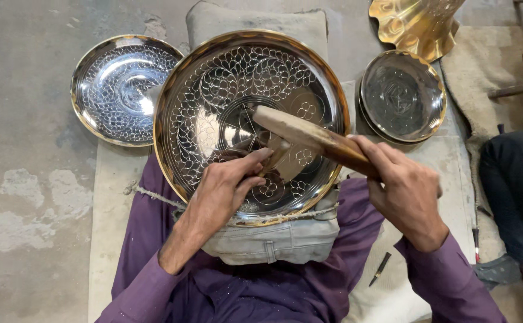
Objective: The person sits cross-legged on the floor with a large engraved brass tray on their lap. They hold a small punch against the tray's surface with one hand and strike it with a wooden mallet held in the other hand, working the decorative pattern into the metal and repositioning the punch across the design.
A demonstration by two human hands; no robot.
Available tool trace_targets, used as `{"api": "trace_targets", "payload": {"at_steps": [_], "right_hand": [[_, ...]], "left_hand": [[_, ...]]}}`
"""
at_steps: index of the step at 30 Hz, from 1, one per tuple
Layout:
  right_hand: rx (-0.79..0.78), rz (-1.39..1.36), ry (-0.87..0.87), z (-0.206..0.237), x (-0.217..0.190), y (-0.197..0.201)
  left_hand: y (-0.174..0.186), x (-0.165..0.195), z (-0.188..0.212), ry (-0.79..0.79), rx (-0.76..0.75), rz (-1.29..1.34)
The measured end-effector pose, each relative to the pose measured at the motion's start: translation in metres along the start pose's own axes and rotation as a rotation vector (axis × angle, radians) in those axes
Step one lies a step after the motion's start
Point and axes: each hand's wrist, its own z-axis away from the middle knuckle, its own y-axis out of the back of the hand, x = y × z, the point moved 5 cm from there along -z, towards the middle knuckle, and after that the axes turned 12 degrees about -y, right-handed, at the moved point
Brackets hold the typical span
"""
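We see the scene in bright, even daylight with soft, faint shadows. Glare flares white on the engraved tray [251, 119] and the plate [124, 88] to its side. Our right hand [408, 194] and the wooden mallet [309, 140] blur slightly; the rest stays sharp.

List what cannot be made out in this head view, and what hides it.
- Tool tip under the left hand: covered by fingers.
- Mallet grip: wrapped by the right hand.
- Wavy brass piece: cut by top edge.
- Small tool on cloth: too small.
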Motion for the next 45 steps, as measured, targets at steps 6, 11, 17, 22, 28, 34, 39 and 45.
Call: {"api": "trace_targets", "payload": {"at_steps": [6, 11, 17, 22, 28, 34, 39, 45], "right_hand": [[-0.032, -0.052, -0.059, 0.006, 0.008, -0.009], [0.056, -0.264, -0.024, 0.012, 0.017, -0.007], [0.059, -0.165, -0.059, 0.021, 0.024, -0.020], [0.112, 0.081, -0.043, 0.034, 0.023, -0.030], [-0.044, -0.396, -0.057, 0.050, 0.035, -0.040], [0.099, -0.691, -0.212, 0.072, 0.056, -0.064], [0.257, -0.436, -0.217, 0.103, 0.077, -0.080], [0.357, -0.369, -0.244, 0.124, 0.104, -0.102]], "left_hand": [[0.000, 0.002, 0.001, 0.019, -0.005, 0.008], [0.000, 0.000, 0.003, -0.010, -0.007, 0.009], [-0.006, -0.003, 0.001, 0.034, -0.068, 0.023], [0.000, 0.003, -0.002, 0.032, -0.123, 0.018], [0.004, 0.012, -0.008, -0.023, -0.185, -0.008], [0.004, 0.014, -0.012, -0.166, -0.257, -0.019], [0.008, 0.020, -0.021, -0.300, -0.277, 0.027], [-0.010, 0.010, -0.023, -0.112, -0.601, -0.082]]}}
